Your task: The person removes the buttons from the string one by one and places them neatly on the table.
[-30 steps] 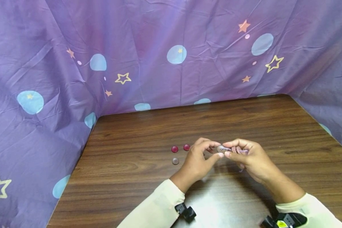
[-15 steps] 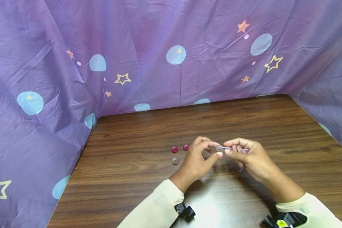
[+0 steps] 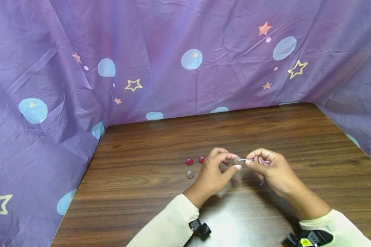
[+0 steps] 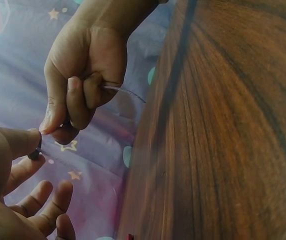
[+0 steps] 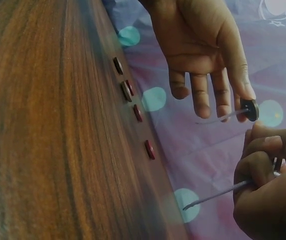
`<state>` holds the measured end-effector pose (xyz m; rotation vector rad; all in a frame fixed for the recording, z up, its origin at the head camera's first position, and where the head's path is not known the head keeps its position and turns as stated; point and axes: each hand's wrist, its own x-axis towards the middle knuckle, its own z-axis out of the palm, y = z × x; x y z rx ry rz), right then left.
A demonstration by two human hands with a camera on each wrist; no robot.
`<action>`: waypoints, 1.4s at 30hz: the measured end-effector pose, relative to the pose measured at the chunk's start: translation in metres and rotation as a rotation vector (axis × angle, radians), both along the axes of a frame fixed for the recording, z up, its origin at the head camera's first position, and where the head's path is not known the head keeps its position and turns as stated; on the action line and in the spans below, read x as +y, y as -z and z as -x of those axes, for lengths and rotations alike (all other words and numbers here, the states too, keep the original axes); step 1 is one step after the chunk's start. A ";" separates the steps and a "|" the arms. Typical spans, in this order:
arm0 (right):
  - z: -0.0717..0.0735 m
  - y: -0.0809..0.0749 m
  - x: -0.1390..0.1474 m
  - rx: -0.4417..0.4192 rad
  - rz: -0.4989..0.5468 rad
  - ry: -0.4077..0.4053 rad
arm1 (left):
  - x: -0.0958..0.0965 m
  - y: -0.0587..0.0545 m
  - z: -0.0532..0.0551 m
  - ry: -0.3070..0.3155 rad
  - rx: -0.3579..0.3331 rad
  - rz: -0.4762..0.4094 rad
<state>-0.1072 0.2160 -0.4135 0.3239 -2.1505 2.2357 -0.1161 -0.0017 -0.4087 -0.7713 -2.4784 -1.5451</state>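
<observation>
My left hand [image 3: 213,173] pinches a grey-brown button [image 3: 237,161] by its edge between thumb and index finger, above the table. A thin light purple cord [image 3: 249,159] runs through the button. In the right wrist view, a short length of it sticks out on the left hand's side of the button [image 5: 251,110]. My right hand [image 3: 273,171] pinches the cord close beside the button, its other fingers curled around more of it. A loose cord tail [image 5: 210,196] hangs out below the right hand. The left hand's other fingers are spread [image 4: 50,205].
Two dark red buttons [image 3: 189,161] and a grey-brown button [image 3: 190,174] lie left of my left hand on the wooden table [image 3: 136,206]. Several buttons show in the right wrist view, including a red one [image 5: 149,149]. A purple patterned cloth [image 3: 160,61] hangs behind the table.
My right hand's fingertips have drawn slightly to the right, away from the button, with the cord between them. The left hand and its button have shifted very slightly left.
</observation>
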 end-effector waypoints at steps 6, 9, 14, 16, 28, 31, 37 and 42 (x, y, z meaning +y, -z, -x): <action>0.000 0.001 0.001 -0.028 -0.009 0.023 | -0.002 0.000 0.000 -0.016 -0.002 0.005; 0.000 0.000 0.001 -0.040 0.000 0.021 | -0.003 0.000 0.000 -0.022 -0.009 0.014; 0.001 0.000 0.001 -0.039 0.040 0.025 | -0.005 0.001 0.001 -0.024 -0.018 0.021; 0.001 0.000 0.001 -0.037 0.059 0.026 | -0.005 0.001 0.001 -0.024 -0.022 0.018; 0.003 0.000 0.004 -0.033 0.089 0.021 | -0.010 0.005 0.001 -0.044 -0.002 0.023; 0.003 0.001 0.004 -0.037 0.098 0.018 | -0.012 0.007 0.002 -0.047 0.003 0.025; 0.004 0.002 0.005 -0.009 0.142 -0.011 | -0.016 0.009 0.001 -0.054 -0.017 0.025; 0.004 0.003 0.006 0.029 0.176 -0.045 | -0.020 0.012 0.001 -0.049 -0.031 0.007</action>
